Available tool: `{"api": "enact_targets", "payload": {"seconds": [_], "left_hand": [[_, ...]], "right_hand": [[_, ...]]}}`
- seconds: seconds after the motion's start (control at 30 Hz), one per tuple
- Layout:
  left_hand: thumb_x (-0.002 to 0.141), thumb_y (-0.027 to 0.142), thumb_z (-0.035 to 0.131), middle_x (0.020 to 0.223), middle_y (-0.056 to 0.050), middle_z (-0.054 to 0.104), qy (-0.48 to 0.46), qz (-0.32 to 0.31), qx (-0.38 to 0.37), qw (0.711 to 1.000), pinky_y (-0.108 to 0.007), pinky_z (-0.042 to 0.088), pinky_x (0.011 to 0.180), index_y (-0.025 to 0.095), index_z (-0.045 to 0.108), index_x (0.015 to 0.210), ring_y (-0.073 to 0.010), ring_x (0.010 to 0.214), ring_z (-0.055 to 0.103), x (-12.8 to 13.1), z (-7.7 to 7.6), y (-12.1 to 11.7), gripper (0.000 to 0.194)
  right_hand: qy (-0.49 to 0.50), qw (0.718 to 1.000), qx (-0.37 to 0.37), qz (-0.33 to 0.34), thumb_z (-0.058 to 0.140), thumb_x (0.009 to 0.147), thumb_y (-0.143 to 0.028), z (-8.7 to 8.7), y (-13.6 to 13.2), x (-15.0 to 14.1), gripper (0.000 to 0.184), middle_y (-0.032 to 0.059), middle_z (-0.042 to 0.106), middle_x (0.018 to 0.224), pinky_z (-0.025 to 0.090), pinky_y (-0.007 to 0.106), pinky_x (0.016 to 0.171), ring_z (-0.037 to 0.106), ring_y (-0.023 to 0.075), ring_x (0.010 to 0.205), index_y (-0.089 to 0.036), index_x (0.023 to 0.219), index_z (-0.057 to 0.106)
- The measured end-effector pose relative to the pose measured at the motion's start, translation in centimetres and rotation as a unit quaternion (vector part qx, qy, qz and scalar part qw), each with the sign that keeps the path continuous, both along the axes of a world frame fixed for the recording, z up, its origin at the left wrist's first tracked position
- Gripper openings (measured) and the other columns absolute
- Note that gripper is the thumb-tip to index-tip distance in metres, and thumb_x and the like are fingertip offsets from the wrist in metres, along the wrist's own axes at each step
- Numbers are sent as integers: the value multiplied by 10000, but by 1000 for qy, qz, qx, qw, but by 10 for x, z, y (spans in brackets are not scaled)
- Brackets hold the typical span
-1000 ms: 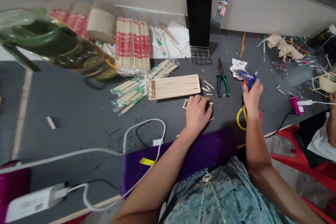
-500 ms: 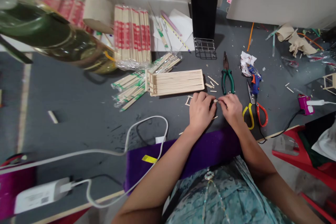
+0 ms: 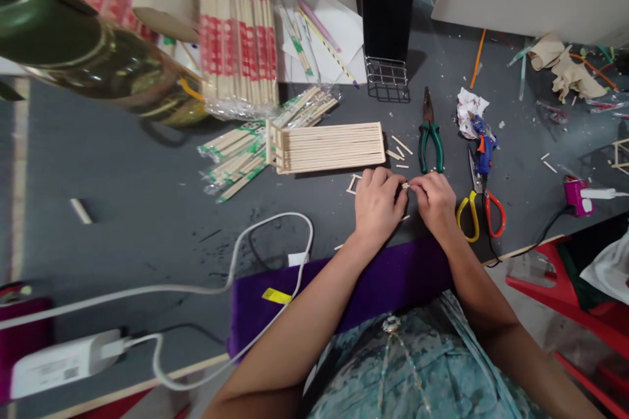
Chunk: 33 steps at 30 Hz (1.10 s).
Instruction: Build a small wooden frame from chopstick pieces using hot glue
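My left hand (image 3: 377, 201) is closed, its thumb and fingers pinching a small pale wooden stick piece (image 3: 405, 186) over the table. From the other side, the fingertips of my right hand (image 3: 434, 199) are pressed together at the same piece, whose exact shape is mostly hidden. Partly behind my left hand lies a little frame of wooden sticks (image 3: 352, 184). Just beyond it is a bed-like model of glued sticks (image 3: 334, 146), with short cut sticks (image 3: 399, 150) at its right end.
Green-handled pliers (image 3: 430, 134), scissors (image 3: 472, 209) and a blue glue gun (image 3: 485, 152) lie to the right. Packs of chopsticks (image 3: 238, 46) and a large bottle (image 3: 98, 59) stand at the back left. A black phone (image 3: 387, 0) rests on a wire stand. A white cable (image 3: 236, 268) loops at left.
The camera view has shifted slightly, so the bench items sit a little differently in it. Both hands stay together at the small stick piece, with only slight finger movement.
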State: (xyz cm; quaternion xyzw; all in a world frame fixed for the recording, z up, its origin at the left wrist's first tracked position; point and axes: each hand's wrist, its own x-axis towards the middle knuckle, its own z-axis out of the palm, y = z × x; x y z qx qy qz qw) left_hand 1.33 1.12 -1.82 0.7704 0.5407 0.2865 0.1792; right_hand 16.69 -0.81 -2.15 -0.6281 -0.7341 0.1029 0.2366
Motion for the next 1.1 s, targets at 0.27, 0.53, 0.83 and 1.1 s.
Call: {"api": "enact_targets", "payload": {"seconds": [0.27, 0.53, 0.83, 1.1], "left_hand": [[928, 256, 589, 947, -100, 643, 1, 2, -10, 1000, -421, 469, 790, 180, 708, 988, -284, 916, 521, 0, 0, 0, 153], [927, 252, 595, 949, -100, 641, 1, -1, -11, 1000, -416, 472, 790, 180, 709, 990, -280, 922, 531, -1, -1, 0, 148], [915, 251, 615, 937, -90, 644, -2, 0, -9, 1000, -417, 478, 792, 200, 700, 974, -277, 912, 541, -1, 0, 1, 116], [930, 257, 590, 939, -92, 634, -14, -5, -20, 1000, -427, 468, 800, 210, 694, 961, -278, 916, 529, -1, -2, 1, 118]], "right_hand": [[50, 999, 4, -5, 490, 1020, -327, 2, -1, 0, 257, 50, 686, 926, 466, 347, 857, 590, 214, 926, -235, 949, 719], [51, 999, 1, 0, 511, 1007, -303, 4, 0, 1, 239, 54, 698, 925, 483, 357, 858, 602, 218, 926, -234, 975, 738], [65, 998, 13, 4, 537, 982, -259, 8, 0, 4, 208, 60, 690, 902, 496, 358, 852, 604, 219, 912, -218, 955, 740], [48, 999, -8, 13, 543, 978, -271, 7, 0, 4, 210, 53, 692, 907, 498, 364, 850, 598, 218, 914, -241, 961, 749]]}}
